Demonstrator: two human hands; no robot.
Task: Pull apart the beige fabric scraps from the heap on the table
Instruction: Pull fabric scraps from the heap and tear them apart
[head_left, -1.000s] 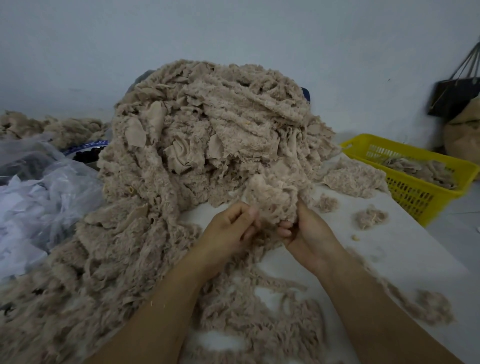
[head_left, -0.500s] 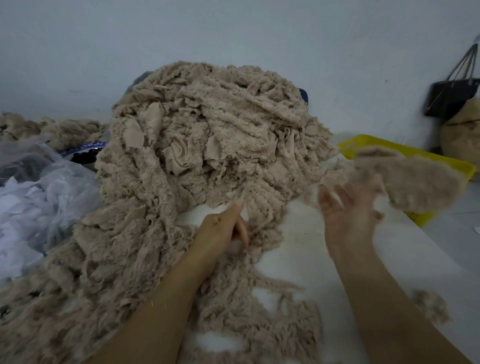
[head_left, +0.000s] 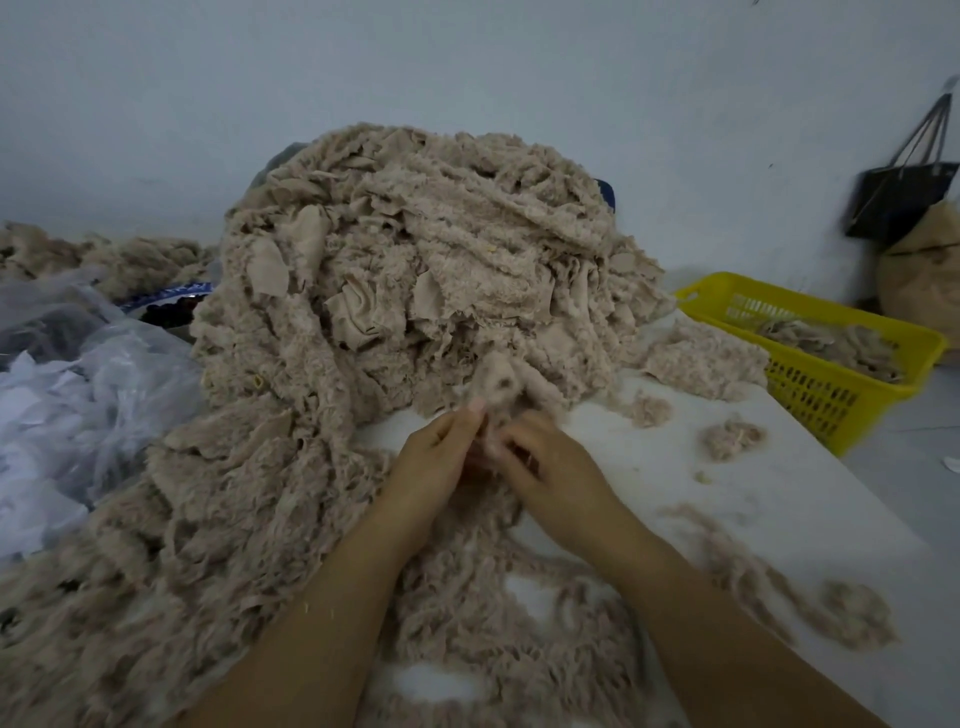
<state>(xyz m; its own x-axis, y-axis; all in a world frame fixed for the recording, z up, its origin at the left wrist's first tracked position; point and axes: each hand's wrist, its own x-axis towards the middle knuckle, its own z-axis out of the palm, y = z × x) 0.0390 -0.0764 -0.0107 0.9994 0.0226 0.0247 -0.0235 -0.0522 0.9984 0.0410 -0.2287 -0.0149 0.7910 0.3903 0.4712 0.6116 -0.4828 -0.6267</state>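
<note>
Both hands meet at the near foot of the heap (head_left: 426, 291), which stands tall at the back of the white table (head_left: 779, 499) and spills forward and to the person's left. The left hand (head_left: 439, 467) and right hand (head_left: 545, 467) sit close together, almost touching, with their fingertips turned in toward one another. Between them rises a small beige scrap (head_left: 501, 387), a fuzzy tuft that stands up and away from the person and whose far end merges with the base of the heap. Fingers of both hands are closed on the lower end of this scrap, the left fingertips (head_left: 475, 408) pinching from one side and the right hand's from the other; the exact grip of the right fingers is blurred. The scrap's long axis appears to run roughly from the hands toward the heap, so a sideways parting of the hands would, in my judgement, split it across that axis. Neither hand is clearly nearer; both hold it at about the same spot. Loose tufts lie on the bare table to the right, well apart from the hands, and a yellow basket (head_left: 841, 400) at the table's far right corner already holds some fabric. A plastic bag (head_left: 78, 395) lies at the left. Most of the heap is unsorted.
</note>
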